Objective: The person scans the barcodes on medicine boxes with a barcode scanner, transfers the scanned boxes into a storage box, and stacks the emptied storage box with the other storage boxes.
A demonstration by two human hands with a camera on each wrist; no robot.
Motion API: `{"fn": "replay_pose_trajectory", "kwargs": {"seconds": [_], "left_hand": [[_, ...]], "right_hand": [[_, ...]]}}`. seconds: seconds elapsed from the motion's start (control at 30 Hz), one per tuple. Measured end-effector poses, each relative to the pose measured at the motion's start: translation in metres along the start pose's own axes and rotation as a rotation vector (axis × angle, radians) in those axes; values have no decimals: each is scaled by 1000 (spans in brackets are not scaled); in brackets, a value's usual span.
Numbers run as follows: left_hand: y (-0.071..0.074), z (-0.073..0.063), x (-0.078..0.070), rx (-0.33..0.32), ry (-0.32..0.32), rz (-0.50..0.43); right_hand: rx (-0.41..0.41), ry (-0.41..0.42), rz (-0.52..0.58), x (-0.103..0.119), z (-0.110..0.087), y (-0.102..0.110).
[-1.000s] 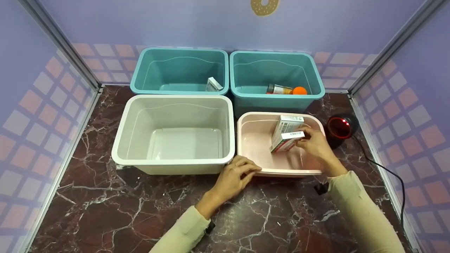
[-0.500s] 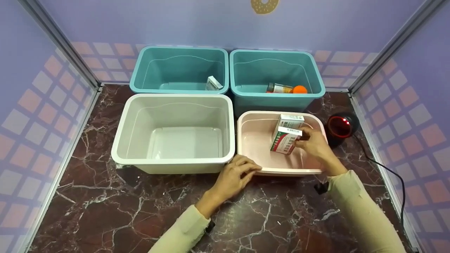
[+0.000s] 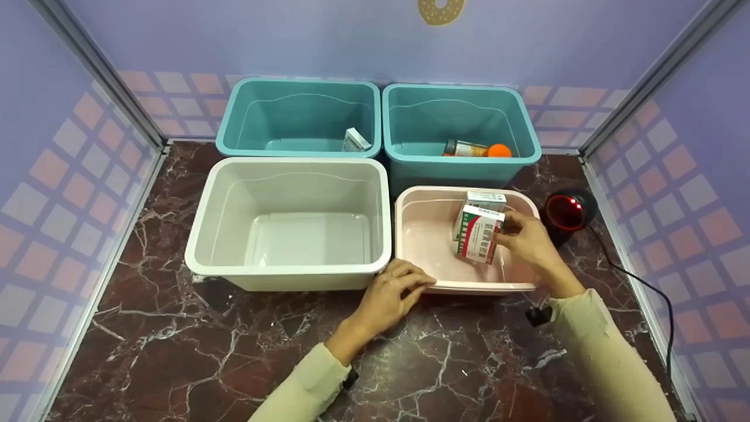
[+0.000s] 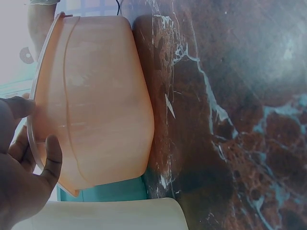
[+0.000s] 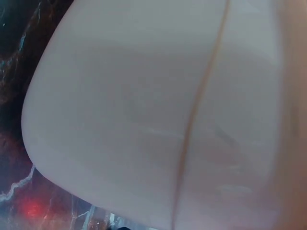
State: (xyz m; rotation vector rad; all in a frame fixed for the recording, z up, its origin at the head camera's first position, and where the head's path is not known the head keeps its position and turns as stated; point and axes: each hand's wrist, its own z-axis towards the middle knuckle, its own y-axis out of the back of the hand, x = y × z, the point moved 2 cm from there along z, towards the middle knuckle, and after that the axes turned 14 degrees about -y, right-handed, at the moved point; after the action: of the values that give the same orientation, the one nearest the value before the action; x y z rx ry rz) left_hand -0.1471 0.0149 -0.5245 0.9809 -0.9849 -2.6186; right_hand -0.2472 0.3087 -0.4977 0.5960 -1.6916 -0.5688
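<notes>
Sleeved forearms (image 3: pixel 603 346) stretched forward, left hand (image 3: pixel 389 296) back upward with fingers bent, right hand (image 3: pixel 527 240) farther forward, thumb and fingers pinching.

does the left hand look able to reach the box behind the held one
Likely yes: the left hand touches the open pink bin holding the rear box, though the front box in the right hand partly blocks it.
</notes>
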Motion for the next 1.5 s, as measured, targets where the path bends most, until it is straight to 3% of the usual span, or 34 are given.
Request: {"fn": "replay_pose_trajectory", "kwargs": {"seconds": [0.5, 1.07, 1.5], "left_hand": [[0, -1, 0, -8, -8, 4], [-1, -1, 1, -27, -23, -22], [0, 0, 0, -19, -19, -22]], "right_hand": [[-24, -1, 101, 8, -14, 15], [-155, 3, 118, 16, -29, 45], [-186, -15, 186, 13, -38, 67]]}}
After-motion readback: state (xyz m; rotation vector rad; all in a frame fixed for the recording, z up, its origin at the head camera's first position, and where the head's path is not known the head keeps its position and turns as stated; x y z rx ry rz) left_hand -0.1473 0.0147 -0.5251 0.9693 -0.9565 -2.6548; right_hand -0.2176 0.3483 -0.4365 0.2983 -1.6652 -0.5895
